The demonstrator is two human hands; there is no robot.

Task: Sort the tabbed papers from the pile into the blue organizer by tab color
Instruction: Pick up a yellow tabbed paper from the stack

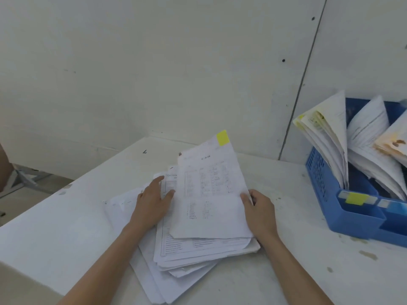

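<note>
I have a printed white sheet with a yellow sticky tab (223,138) on its far corner lifted off the pile, its tabbed end tilted up and away from me. My right hand (259,211) is closed on the sheet's right edge, thumb on top of the paper and the other fingers curled behind it. My left hand (152,200) lies open and flat on the loose pile of white printed papers (189,254) just left of the raised sheet, fingers spread, pressing the stack down. The pile sits fanned and uneven on the scuffed white table (297,260), right in front of me. The blue plastic slotted organizer (354,219) stands well to the right near the table's edge, with sheaves of papers leaning out of its compartments. A yellow label (356,198) marks the front of its nearest slot. White wall panels (154,62) rise behind the table.
</note>
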